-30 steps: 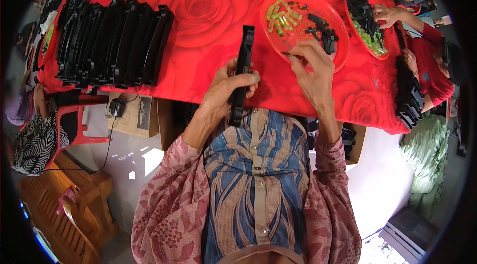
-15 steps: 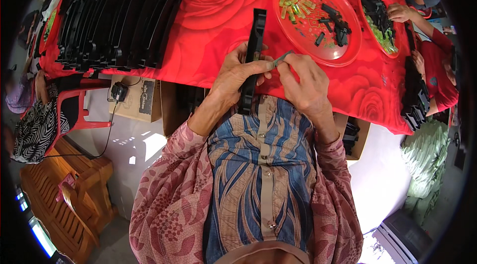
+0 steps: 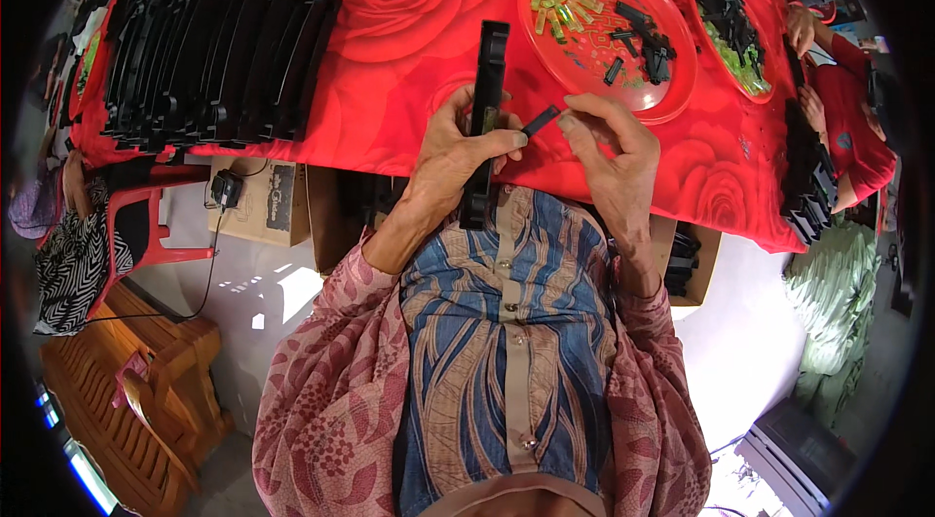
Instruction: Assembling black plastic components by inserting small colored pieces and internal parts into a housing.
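A long narrow black plastic housing (image 3: 483, 166) stands nearly upright in the picture, with my left hand (image 3: 453, 142) wrapped round its middle. The same hand's thumb and finger pinch a small dark strip (image 3: 542, 119) that sticks out to the right of the housing. Just beyond the strip's free end is my right hand (image 3: 616, 149), its thumb and forefinger curled close together in a pinch. Whether something thin lies between those fingertips is too small to make out. Inside the housing, near my left fingers, a small greenish part shows.
Black housings (image 3: 209, 59) stand in a row at the left on the red tablecloth (image 3: 390, 30). A red tray (image 3: 672, 108) holds yellow-green vials and black parts; another tray (image 3: 765, 93) lies farther right. A co-worker's hand (image 3: 801, 30) is at the right. Cartons (image 3: 287, 201) sit below the table.
My right fingers have moved off the strip, a little to the right. The strip, pale greenish before, now looks dark. My left hand still holds the housing; the whole view has shifted slightly.
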A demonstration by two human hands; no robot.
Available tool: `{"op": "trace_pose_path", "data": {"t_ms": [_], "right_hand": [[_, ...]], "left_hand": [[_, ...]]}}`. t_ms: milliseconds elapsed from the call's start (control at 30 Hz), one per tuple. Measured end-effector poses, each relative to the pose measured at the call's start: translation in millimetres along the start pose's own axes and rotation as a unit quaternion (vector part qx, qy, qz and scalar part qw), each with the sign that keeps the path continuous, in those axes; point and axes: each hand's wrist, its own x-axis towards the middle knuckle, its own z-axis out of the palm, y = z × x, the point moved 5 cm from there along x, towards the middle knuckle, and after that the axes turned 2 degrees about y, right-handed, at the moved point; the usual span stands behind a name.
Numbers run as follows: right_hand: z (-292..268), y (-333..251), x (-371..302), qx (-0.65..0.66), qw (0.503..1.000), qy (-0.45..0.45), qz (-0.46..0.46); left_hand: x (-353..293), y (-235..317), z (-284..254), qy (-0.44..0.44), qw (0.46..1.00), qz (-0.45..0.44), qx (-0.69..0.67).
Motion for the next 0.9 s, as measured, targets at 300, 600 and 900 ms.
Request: {"op": "trace_pose_path", "data": {"t_ms": [300, 600, 900], "right_hand": [[-5, -7, 1, -0.109, 0.993, -0.049, -0.020], [-4, 0, 1, -0.058, 0.987, -0.130, 0.078], [-8, 12, -4, -0.010, 0.987, -0.115, 0.110]], "left_hand": [[-5, 1, 9, 0.026, 0.998, 0.018, 0.046], [-5, 3, 10, 0.014, 0.997, 0.014, 0.080], [-11, -2, 7, -0.029, 0.993, 0.003, 0.111]]}}
